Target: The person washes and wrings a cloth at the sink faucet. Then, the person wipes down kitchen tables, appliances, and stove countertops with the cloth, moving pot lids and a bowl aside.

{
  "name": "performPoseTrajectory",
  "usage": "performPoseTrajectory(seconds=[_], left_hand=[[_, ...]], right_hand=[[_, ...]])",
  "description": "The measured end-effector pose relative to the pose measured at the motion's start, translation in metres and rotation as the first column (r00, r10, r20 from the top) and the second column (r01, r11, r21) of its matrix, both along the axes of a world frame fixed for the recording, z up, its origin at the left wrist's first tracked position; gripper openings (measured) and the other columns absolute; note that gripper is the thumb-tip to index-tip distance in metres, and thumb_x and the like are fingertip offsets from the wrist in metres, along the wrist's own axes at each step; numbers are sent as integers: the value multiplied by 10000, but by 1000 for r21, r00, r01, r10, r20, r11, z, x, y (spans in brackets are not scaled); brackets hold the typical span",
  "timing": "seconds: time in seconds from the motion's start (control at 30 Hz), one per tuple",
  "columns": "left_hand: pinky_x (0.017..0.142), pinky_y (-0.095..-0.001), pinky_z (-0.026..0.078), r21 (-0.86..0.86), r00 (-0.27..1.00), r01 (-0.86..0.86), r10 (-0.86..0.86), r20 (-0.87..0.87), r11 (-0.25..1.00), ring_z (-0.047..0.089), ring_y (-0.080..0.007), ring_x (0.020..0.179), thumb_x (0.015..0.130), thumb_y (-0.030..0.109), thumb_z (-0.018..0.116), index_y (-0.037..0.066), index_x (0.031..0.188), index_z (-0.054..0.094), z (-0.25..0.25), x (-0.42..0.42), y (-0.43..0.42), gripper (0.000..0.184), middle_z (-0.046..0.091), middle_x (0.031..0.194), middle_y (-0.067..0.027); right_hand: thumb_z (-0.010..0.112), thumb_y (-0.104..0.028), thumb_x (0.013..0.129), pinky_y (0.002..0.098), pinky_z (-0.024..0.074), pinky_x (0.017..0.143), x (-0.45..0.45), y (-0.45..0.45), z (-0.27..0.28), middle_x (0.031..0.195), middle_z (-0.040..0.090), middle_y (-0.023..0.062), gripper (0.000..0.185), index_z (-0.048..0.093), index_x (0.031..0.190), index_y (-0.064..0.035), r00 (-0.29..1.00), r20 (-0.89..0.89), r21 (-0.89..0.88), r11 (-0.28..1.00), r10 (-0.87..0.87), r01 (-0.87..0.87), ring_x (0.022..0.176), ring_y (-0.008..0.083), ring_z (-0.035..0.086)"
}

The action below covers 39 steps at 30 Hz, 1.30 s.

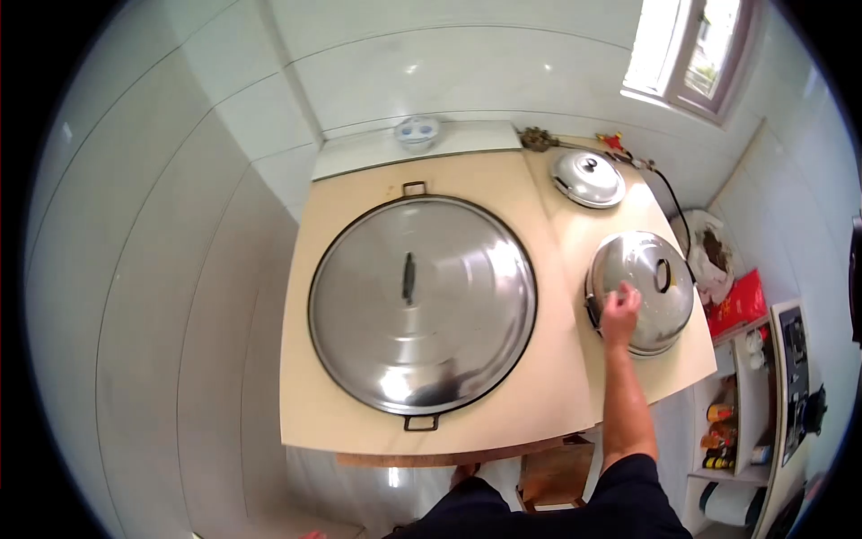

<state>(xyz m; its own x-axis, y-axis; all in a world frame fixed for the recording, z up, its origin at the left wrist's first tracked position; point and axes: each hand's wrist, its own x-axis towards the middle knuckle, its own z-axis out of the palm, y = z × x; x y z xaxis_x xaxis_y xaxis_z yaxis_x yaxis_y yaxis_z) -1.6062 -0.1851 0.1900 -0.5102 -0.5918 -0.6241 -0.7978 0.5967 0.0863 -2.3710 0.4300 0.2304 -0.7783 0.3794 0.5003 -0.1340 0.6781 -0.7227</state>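
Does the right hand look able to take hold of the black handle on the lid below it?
Likely yes: the right hand is over the lid, near the black handle, and nothing visible stands between them.

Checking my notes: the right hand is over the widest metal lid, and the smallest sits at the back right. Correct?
No: the head view shows the right hand over the mid-sized metal lid, not the widest lid. The smallest lid does sit at the back right.

A hand (620, 316) (bare) hovers over a domed lid (645, 269).
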Motion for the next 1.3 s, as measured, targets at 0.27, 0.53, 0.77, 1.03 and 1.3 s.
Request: performPoseTrajectory(seconds=[0.27,0.53,0.77,1.03,1.3], left_hand=[[956,-481,562,391,924,-279,357,-140,877,728,-333,1098,1045,568,597,170,1461,655,-44,102,82,578,769,1229,-155],[973,-492,565,152,681,-596,596,-426,789,731,-393,980,994,403,729,147,1319,748,-8,269,115,414,782,1088,-188],[913,-461,574,-256,378,-878,259,-889,405,696,-380,1074,968,226,757,102,1255,751,39,376,126,313,747,1155,-151],[1099,-460,496,-79,162,-960,304,-939,268,632,-383,1289,1027,256,685,81,1338,711,45,411,32,358,682,1384,-185],[1307,-592,185,-284,483,-862,513,-710,420,292,-375,1615,1078,254,476,128,1528,577,3,434,-25,478,340,1741,-163]], right_hand=[[646,43,959,316,539,672,213,-297,31,1261,632,124,400,620,1354,-9,521,75,-36,524,850,-851,837,195,621],[742,-169,938,507,509,1039,533,-500,54,1314,644,198,462,631,1358,-14,-307,418,322,-455,855,-830,1212,405,611],[786,-284,938,494,478,1102,746,-597,70,1411,627,199,582,606,1431,-33,-473,795,141,-874,381,-466,1300,417,572],[678,-413,991,573,216,1294,989,-662,13,1692,327,292,749,456,1602,-41,-637,624,178,-876,452,-448,1579,491,262],[524,-354,1036,649,108,1303,1057,-711,-39,1744,214,299,685,424,1605,14,-648,518,332,-829,558,-450,1626,508,138]])
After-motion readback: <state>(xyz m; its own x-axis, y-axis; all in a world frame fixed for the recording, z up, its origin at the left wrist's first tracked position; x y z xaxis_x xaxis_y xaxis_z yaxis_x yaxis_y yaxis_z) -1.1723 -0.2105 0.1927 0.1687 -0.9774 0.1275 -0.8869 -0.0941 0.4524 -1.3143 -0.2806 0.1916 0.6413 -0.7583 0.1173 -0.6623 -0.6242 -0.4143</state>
